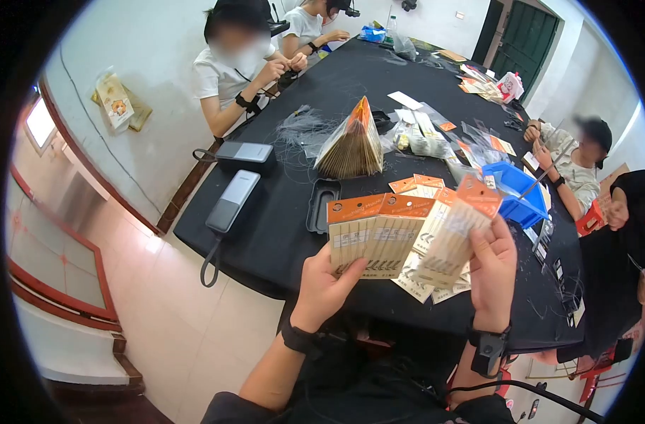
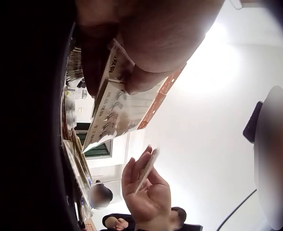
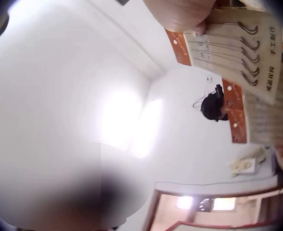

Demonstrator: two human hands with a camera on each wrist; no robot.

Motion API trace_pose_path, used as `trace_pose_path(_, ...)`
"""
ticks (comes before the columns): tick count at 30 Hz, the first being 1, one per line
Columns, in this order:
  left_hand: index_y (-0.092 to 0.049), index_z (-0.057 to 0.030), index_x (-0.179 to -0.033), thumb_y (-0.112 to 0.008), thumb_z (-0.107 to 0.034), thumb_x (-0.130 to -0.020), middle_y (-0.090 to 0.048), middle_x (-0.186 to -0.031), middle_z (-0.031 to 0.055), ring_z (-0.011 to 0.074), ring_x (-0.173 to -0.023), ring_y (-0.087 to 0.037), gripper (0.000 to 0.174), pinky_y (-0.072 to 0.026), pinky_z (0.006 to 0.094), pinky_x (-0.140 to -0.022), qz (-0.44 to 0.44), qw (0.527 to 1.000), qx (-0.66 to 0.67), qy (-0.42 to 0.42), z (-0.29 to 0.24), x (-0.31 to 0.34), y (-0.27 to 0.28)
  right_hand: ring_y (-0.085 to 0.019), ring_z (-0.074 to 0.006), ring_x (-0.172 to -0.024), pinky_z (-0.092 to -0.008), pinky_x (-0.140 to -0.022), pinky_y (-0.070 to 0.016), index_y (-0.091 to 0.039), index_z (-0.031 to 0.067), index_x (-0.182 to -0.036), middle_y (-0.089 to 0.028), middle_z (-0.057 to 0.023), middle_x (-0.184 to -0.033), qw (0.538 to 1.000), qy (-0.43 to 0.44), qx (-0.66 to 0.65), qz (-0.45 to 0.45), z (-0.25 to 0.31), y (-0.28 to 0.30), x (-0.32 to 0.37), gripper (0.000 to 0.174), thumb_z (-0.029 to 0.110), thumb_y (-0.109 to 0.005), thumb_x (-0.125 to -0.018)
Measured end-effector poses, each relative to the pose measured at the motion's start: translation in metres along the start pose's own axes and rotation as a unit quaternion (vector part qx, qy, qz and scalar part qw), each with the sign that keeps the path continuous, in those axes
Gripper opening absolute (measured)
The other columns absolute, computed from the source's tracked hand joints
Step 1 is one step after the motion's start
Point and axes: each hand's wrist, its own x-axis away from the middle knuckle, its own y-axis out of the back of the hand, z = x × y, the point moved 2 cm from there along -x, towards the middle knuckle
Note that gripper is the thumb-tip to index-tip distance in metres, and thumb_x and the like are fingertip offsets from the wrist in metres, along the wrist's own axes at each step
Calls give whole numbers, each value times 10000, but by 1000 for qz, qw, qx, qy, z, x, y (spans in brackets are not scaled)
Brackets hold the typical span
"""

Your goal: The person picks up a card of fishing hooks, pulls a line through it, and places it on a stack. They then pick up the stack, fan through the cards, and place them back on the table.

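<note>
My left hand [image 1: 319, 290] grips fishing hook packets [image 1: 354, 240] with orange headers, fanned side by side, its thumb across their lower edge. To the right, my right hand [image 1: 495, 272] pinches another fishing hook packet [image 1: 450, 237] by its right side, tilted and overlapping the fan in the head view. A row of dark hooks shows on this packet's card [image 3: 249, 53] in the right wrist view. Beneath the hands, more hook packets [image 1: 435, 291] lie spread on the black-covered table. The left wrist view shows my right hand [image 2: 148, 192] behind the left hand's packets [image 2: 115, 115].
Ahead stands a folded, fanned stack of cards [image 1: 351, 152], with a black tray [image 1: 322, 205] nearer. Two power banks [image 1: 234, 201] lie left. A blue basket [image 1: 524, 198] and loose plastic bags [image 1: 428, 145] are to the right. People sit along both table sides.
</note>
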Motion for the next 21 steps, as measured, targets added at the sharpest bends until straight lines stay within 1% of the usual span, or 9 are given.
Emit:
trace_pose_path(3,-603,69,-1193,-666,-53,-910,-725,-1089,133,154,-978,-682,315,-531,292,-849,9,1000,-7,-7,-5,-1,-1,-644,-149,-1081,-271,-946,-484,-547,-33,-1302,-676,-120,-1203,997,-2,72,4,-14,-12,10,352,50,-612,-966)
trace_pose_path(6,-599,68,-1193,-665,-62,-914,-723,-1090,133,151,-976,-679,314,-530,293,-850,15,1000,8,1,-4,0,-2,-640,-136,-1056,-264,-921,-485,-549,-44,-1276,-676,-112,-1185,996,-47,69,40,-27,-29,21,312,48,-588,-980)
trace_pose_path(9,-587,66,-1202,-669,-80,-921,-718,-1092,126,150,-983,-672,327,-525,294,-860,26,999,30,11,0,2,2,-630,-134,-1059,-264,-906,-487,-547,-47,-1261,-670,-108,-1178,997,-46,30,59,-38,-43,21,299,44,-589,-979)
trace_pose_path(13,-568,60,-1221,-660,-103,-937,-709,-1104,114,150,-1004,-654,340,-513,301,-888,61,998,32,14,3,2,4,-624,-137,-1056,-269,-903,-487,-545,-45,-1257,-668,-99,-1162,1000,-16,17,-1,-35,-41,15,304,38,-602,-971)
trace_pose_path(15,-561,61,-1234,-648,-112,-947,-692,-1141,120,152,-1032,-640,347,-505,304,-903,42,997,61,19,6,2,3,-625,-137,-1041,-270,-903,-486,-548,-40,-1255,-670,-94,-1146,1000,16,6,-22,-28,-36,11,306,37,-611,-966)
trace_pose_path(16,-557,62,-1241,-643,-116,-951,-684,-1159,123,154,-1047,-633,351,-500,305,-911,33,996,75,23,7,2,3,-625,-137,-1037,-269,-902,-487,-556,-38,-1245,-670,-88,-1141,999,26,12,-18,-26,-33,10,297,39,-614,-964)
trace_pose_path(18,-548,62,-1258,-626,-113,-957,-663,-1192,125,156,-1073,-617,357,-492,308,-922,72,995,71,21,5,2,1,-625,-137,-1030,-268,-899,-488,-572,-33,-1226,-669,-78,-1131,999,43,21,-12,-26,-28,12,279,43,-621,-961)
trace_pose_path(19,-543,62,-1266,-618,-111,-959,-653,-1209,127,157,-1085,-609,360,-488,309,-927,91,993,67,21,3,2,0,-627,-138,-1024,-269,-895,-490,-581,-29,-1215,-670,-70,-1119,999,20,28,2,-29,-28,16,270,41,-624,-958)
trace_pose_path(21,-554,56,-1260,-638,-108,-940,-645,-1212,137,171,-1087,-611,370,-486,312,-924,160,987,18,17,-7,2,-2,-629,-139,-1013,-269,-886,-495,-600,-22,-1194,-671,-53,-1095,998,-24,42,26,-37,-33,24,252,37,-632,-952)
